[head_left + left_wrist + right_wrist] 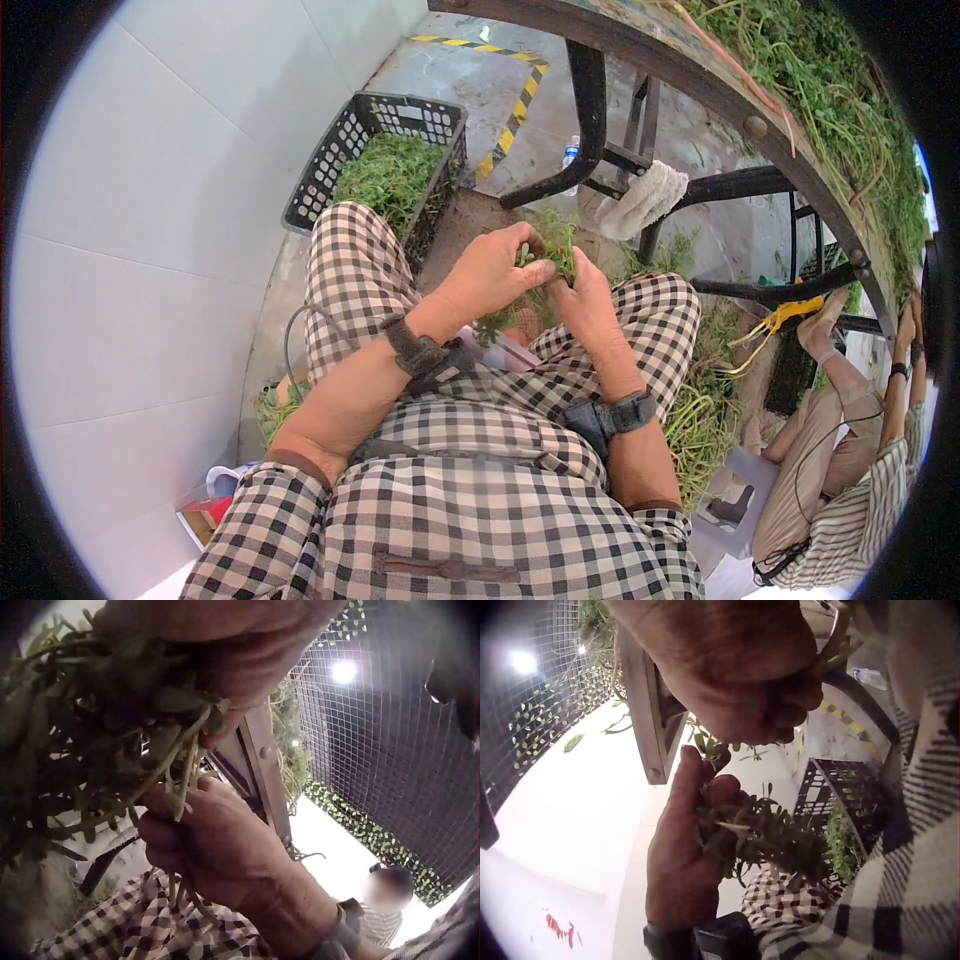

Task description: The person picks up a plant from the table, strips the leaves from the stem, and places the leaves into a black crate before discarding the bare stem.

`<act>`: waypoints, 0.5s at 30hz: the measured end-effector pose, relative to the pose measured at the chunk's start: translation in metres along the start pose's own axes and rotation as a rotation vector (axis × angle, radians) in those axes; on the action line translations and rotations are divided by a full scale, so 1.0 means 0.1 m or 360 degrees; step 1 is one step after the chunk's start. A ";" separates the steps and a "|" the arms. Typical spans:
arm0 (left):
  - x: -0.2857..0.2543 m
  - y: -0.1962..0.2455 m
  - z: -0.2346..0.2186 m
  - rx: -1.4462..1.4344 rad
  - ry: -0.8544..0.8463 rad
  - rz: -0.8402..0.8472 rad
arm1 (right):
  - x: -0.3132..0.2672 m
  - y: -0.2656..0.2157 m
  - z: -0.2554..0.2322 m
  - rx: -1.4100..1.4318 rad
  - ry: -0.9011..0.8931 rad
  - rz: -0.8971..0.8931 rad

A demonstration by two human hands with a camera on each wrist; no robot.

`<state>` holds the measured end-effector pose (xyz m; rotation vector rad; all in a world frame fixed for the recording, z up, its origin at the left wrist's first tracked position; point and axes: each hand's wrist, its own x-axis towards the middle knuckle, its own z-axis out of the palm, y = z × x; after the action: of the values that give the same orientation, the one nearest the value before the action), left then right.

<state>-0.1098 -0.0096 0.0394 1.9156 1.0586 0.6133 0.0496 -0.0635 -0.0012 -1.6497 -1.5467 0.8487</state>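
Observation:
A bunch of green leafy stems [555,245] is held over my lap, between my knees. My left hand [490,275] grips the bunch from the left, fingers curled round it. My right hand [585,300] holds it from the right, thumb against the stems. In the left wrist view the right hand [217,847] has pale stems running through its curled fingers, with the greens [90,742] at the left. The right wrist view shows the left hand [679,855] wrapped round the leafy bunch [772,836].
A black plastic crate [340,150] with greens in it stands by my left knee, against a white wall. A metal-framed table [700,75] piled with greens curves across the top right. Loose greens [700,410] lie on the floor. Another person [850,440] sits at the right.

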 end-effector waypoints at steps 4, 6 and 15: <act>0.00 -0.02 0.00 0.0019 -0.0083 -0.0032 | 0.00 -0.06 -0.01 -0.0055 0.0007 -0.0006; 0.00 -0.04 -0.01 -0.0043 -0.0146 -0.0029 | 0.00 -0.12 -0.03 -0.0056 -0.0027 0.0012; 0.02 -0.23 -0.24 -0.0424 0.0130 -0.0355 | -0.01 -0.18 -0.11 0.0114 -0.0195 0.0047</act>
<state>-0.1367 0.0094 0.0323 1.5305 1.1607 0.6730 0.0498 -0.0651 0.0199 -1.5986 -1.5587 1.0258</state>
